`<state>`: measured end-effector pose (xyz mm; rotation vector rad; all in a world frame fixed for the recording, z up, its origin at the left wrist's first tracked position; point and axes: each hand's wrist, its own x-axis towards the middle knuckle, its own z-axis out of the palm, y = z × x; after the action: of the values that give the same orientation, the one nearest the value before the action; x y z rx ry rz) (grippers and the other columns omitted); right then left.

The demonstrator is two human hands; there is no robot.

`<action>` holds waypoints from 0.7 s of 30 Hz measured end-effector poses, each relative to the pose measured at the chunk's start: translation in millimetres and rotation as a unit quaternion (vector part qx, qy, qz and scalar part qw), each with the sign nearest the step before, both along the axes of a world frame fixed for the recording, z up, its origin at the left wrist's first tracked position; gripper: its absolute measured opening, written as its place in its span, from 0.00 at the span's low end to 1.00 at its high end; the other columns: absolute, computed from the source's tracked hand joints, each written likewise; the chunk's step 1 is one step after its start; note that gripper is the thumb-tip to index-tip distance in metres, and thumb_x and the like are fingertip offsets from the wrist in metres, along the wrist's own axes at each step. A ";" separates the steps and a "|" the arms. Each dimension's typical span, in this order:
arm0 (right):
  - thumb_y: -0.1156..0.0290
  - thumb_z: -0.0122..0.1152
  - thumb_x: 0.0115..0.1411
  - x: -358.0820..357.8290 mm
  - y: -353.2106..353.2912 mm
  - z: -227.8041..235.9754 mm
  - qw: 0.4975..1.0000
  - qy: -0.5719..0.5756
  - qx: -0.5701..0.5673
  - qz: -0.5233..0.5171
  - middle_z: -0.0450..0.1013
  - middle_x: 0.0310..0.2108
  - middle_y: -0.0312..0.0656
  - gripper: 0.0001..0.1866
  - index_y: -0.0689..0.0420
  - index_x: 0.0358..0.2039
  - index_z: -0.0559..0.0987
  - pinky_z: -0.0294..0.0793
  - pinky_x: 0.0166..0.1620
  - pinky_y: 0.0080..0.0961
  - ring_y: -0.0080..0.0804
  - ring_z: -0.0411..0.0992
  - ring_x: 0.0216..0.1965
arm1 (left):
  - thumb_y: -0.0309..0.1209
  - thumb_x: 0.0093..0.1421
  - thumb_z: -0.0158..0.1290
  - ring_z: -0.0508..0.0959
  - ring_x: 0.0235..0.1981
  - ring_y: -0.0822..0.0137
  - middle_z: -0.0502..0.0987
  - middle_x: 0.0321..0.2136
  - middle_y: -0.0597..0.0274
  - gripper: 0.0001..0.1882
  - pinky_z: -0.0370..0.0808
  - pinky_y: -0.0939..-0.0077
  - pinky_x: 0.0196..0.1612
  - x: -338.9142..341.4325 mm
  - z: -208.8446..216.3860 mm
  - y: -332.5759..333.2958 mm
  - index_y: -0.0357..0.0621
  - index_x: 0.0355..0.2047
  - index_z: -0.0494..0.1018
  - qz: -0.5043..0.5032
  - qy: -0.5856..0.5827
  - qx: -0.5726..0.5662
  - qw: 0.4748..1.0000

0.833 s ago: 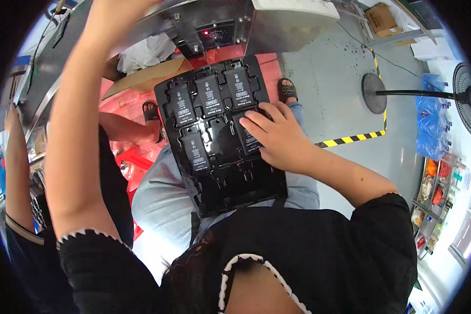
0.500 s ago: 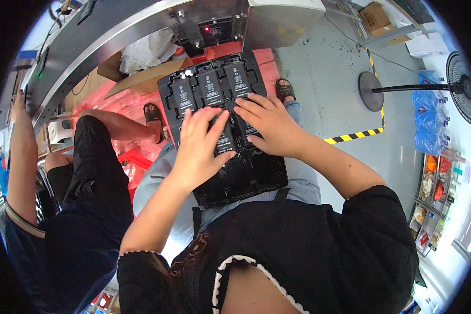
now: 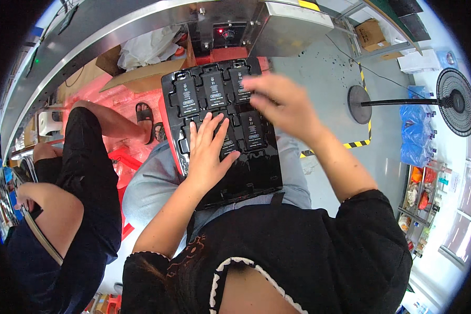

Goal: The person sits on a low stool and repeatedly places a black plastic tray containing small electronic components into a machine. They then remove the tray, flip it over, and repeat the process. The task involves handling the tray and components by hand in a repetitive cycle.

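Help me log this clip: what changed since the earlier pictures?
The left hand came down from the upper left onto a black pack, new in the tray. The right hand shifted up the picture, off the right-hand pack. The co-worker's arm lowered. The tray stays on the lap.

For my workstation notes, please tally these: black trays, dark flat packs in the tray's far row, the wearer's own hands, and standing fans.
Black tray: 1
Dark flat packs, far row: 3
Wearer's left hand and right hand: 2
Standing fan: 1
Total: 7
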<state>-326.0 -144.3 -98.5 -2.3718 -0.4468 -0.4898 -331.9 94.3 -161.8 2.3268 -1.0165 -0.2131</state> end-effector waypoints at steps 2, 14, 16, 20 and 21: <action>0.70 0.64 0.60 28.2 2.8 50.3 0.993 0.001 0.116 -0.040 0.79 0.44 0.40 0.13 0.59 0.45 0.81 0.73 0.51 0.28 0.29 0.76 0.46 | 0.38 0.53 0.62 0.51 0.70 0.47 0.55 0.66 0.49 0.42 0.44 0.40 0.69 -1.6 -3.4 2.5 0.41 0.66 0.58 -0.016 -0.026 0.042 0.999; 0.59 0.68 0.47 342.7 -48.5 105.5 0.977 -0.066 -0.185 -0.081 0.61 0.63 0.57 0.49 0.64 0.67 0.58 0.61 0.63 0.29 0.46 0.63 0.62 | 0.22 0.54 0.49 0.47 0.71 0.43 0.47 0.69 0.39 0.34 0.44 0.41 0.69 -12.7 15.5 -11.2 0.30 0.63 0.58 -0.040 0.001 0.076 0.996; 0.59 0.67 0.44 339.0 -25.7 119.3 0.977 0.114 -0.175 -0.042 0.60 0.64 0.59 0.52 0.66 0.67 0.55 0.63 0.63 0.27 0.45 0.63 0.62 | 0.18 0.52 0.50 0.49 0.70 0.41 0.51 0.68 0.39 0.33 0.45 0.40 0.69 8.2 55.7 -1.0 0.33 0.62 0.61 -0.047 0.056 -0.037 0.997; 0.60 0.67 0.41 332.8 -43.0 120.0 0.951 0.127 -0.273 -0.075 0.67 0.56 0.59 0.50 0.64 0.65 0.60 0.71 0.54 0.39 0.49 0.67 0.57 | 0.19 0.51 0.53 0.64 0.62 0.42 0.68 0.58 0.45 0.27 0.56 0.42 0.64 119.1 122.1 8.4 0.40 0.54 0.71 -0.016 -0.216 -0.146 0.965; 0.60 0.67 0.41 320.2 -44.2 122.7 0.947 0.087 -0.292 -0.102 0.67 0.54 0.59 0.48 0.64 0.64 0.62 0.70 0.54 0.40 0.51 0.66 0.56 | 0.21 0.53 0.53 0.67 0.60 0.44 0.69 0.57 0.46 0.25 0.59 0.49 0.64 154.2 139.6 7.4 0.40 0.54 0.70 0.007 -0.286 -0.158 0.945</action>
<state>-5.8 -188.5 24.2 -3.0263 -0.2900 -0.2528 -177.8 101.8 -22.2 2.1292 -1.1941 0.6255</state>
